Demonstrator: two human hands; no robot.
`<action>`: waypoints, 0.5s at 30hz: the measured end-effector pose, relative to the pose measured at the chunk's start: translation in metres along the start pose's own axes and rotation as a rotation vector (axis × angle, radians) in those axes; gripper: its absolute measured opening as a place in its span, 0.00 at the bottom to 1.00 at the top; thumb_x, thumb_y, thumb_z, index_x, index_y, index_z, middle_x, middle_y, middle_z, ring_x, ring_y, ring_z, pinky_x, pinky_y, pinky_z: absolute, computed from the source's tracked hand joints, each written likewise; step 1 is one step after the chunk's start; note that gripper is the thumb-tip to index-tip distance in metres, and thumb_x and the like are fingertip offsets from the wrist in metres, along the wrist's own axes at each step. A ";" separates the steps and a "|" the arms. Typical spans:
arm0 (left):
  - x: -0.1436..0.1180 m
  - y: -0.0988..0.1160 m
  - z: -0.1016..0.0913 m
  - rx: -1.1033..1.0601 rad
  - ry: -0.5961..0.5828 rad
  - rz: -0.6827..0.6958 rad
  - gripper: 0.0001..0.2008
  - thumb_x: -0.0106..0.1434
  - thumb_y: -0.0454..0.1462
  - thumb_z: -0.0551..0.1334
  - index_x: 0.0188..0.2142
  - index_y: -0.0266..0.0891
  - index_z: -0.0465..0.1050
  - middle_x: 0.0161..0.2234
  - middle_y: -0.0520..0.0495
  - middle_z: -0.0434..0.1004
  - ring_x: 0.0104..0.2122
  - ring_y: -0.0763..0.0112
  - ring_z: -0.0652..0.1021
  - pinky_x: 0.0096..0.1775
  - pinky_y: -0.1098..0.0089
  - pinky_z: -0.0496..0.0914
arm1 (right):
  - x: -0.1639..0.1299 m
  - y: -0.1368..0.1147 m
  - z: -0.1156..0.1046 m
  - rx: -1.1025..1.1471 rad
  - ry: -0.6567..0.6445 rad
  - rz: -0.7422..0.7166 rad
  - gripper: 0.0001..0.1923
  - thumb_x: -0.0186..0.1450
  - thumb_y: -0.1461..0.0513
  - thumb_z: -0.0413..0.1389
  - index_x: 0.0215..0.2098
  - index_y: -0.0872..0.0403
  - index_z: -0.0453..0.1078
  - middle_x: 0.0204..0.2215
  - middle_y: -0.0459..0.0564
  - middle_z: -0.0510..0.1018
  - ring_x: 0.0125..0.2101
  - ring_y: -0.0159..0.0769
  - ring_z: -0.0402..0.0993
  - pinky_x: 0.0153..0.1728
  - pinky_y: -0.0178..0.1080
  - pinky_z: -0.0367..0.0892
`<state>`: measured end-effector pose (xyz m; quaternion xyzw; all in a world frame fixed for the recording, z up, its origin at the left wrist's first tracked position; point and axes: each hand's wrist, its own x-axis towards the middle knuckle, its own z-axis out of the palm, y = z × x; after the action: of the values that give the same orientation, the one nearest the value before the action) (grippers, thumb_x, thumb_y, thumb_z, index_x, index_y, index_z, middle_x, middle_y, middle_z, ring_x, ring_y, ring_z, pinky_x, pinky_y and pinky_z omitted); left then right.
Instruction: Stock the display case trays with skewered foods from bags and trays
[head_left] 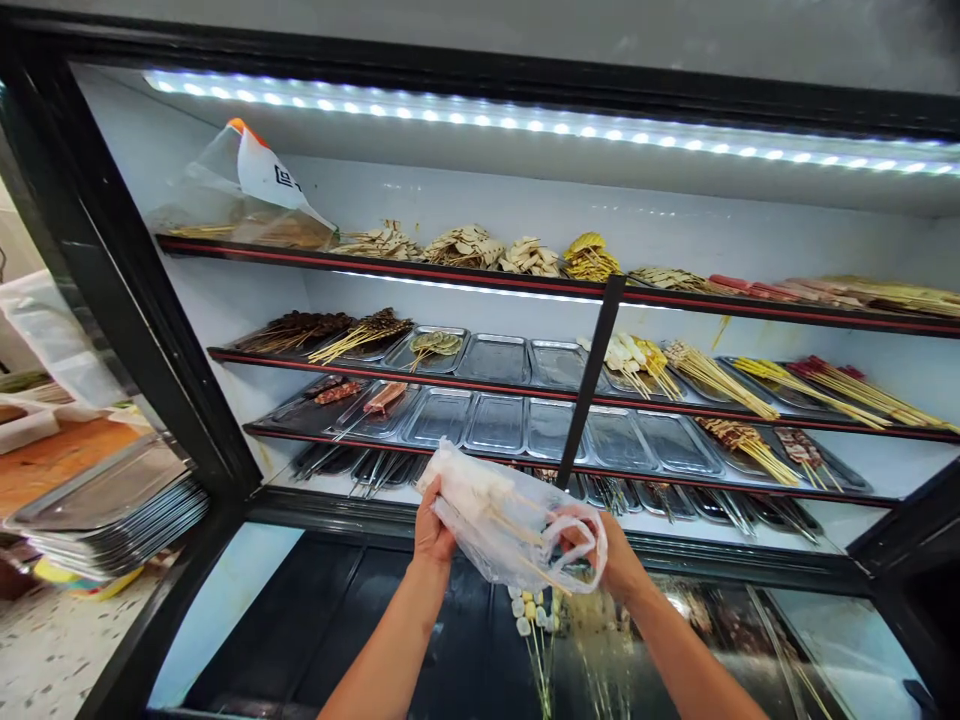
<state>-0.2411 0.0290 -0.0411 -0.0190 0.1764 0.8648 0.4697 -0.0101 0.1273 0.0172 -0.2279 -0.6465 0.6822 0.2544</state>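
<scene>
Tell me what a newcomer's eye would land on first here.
Probably the translucent plastic bag with skewers inside, at the lower middle, between the left hand and the right hand. Next would likely come the bright strip light across the top of the display case, then the stack of metal trays at the far left.

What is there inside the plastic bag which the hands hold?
The plastic bag holds pale food on thin sticks; its cloudy, creased film hides the food's details and exact count.
</scene>
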 end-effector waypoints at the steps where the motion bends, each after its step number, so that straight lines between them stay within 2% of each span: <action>1: 0.000 -0.001 0.001 0.001 0.009 0.004 0.23 0.61 0.35 0.57 0.56 0.35 0.61 0.39 0.40 0.79 0.41 0.57 0.77 0.53 0.52 0.63 | 0.002 -0.005 -0.002 -0.001 0.025 -0.026 0.15 0.52 0.53 0.61 0.29 0.58 0.73 0.20 0.46 0.72 0.21 0.27 0.63 0.21 0.31 0.59; 4: -0.002 -0.005 0.003 -0.003 -0.001 -0.004 0.20 0.62 0.36 0.56 0.54 0.35 0.64 0.38 0.41 0.79 0.41 0.58 0.77 0.53 0.53 0.63 | 0.008 -0.011 -0.007 -0.015 0.052 -0.029 0.15 0.53 0.54 0.60 0.32 0.57 0.75 0.24 0.48 0.75 0.22 0.28 0.65 0.25 0.33 0.61; 9: -0.003 -0.011 0.009 0.010 -0.012 -0.052 0.17 0.61 0.35 0.57 0.50 0.35 0.67 0.38 0.41 0.79 0.41 0.59 0.77 0.53 0.54 0.64 | 0.018 0.005 -0.008 -0.061 -0.100 0.049 0.19 0.50 0.52 0.60 0.34 0.57 0.75 0.24 0.49 0.75 0.23 0.31 0.66 0.26 0.35 0.62; 12: -0.003 -0.017 0.014 0.048 0.000 -0.100 0.16 0.60 0.34 0.57 0.49 0.33 0.67 0.38 0.40 0.79 0.40 0.58 0.77 0.52 0.54 0.65 | 0.023 0.018 -0.007 -0.060 -0.200 0.136 0.16 0.49 0.51 0.59 0.26 0.57 0.74 0.19 0.46 0.72 0.20 0.29 0.63 0.22 0.34 0.59; 15: 0.000 -0.027 0.016 0.086 0.007 -0.154 0.19 0.59 0.33 0.57 0.50 0.32 0.65 0.37 0.41 0.79 0.39 0.57 0.78 0.51 0.53 0.66 | 0.030 0.021 -0.007 -0.080 -0.252 0.131 0.15 0.48 0.54 0.60 0.14 0.57 0.68 0.13 0.43 0.66 0.17 0.27 0.58 0.21 0.33 0.57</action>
<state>-0.2172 0.0471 -0.0339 -0.0153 0.2128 0.8178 0.5345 -0.0293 0.1510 -0.0039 -0.1921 -0.6838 0.6941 0.1169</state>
